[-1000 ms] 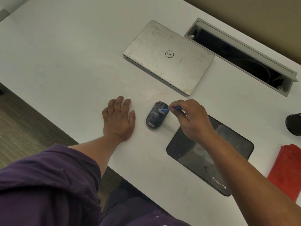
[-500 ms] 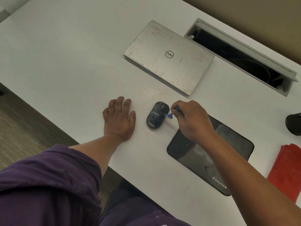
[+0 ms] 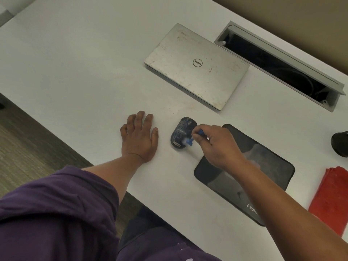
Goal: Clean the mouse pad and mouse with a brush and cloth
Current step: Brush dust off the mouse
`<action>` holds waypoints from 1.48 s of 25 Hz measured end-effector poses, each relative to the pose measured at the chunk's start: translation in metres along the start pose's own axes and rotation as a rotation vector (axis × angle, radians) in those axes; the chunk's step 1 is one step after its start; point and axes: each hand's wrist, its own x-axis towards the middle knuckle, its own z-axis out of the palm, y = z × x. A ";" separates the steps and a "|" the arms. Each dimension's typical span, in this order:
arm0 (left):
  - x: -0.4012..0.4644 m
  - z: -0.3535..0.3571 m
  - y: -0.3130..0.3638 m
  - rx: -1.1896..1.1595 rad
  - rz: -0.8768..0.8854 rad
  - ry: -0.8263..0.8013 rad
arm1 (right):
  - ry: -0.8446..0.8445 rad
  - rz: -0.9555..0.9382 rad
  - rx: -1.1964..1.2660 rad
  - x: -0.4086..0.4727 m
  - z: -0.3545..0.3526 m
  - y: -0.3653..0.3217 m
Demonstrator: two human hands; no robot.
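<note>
Right hand (image 3: 216,146) pinching blue brush (image 3: 190,140) against Lenovo mouse (image 3: 180,133), left hand (image 3: 139,138) flat, Dell laptop (image 3: 195,66)

The mouse (image 3: 182,133) is dark blue with pale smears, lying flat on the white desk just left of the mouse pad's (image 3: 263,166) upper left corner. The mouse pad is black, rectangular with rounded corners, flat, dusty grey in patches. A small blue brush (image 3: 190,140) touches the mouse's right side. A folded red cloth (image 3: 332,196) lies well right of the mouse
</note>
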 end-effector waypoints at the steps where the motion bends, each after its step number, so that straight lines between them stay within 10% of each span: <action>1: 0.001 0.000 0.000 0.001 0.002 0.002 | -0.015 0.019 0.021 -0.001 0.000 0.001; 13: 0.000 0.001 0.000 -0.001 0.001 0.012 | 0.137 0.003 0.212 -0.004 0.004 -0.006; 17: 0.001 0.000 -0.001 0.005 0.013 0.024 | -0.098 -0.017 0.061 -0.010 0.012 -0.003; 29: -0.001 0.000 -0.001 0.015 0.008 0.011 | 0.309 -0.083 0.160 -0.019 0.015 -0.002; 37: 0.000 -0.001 0.001 0.013 0.003 0.013 | 0.291 -0.116 0.084 -0.021 0.022 0.001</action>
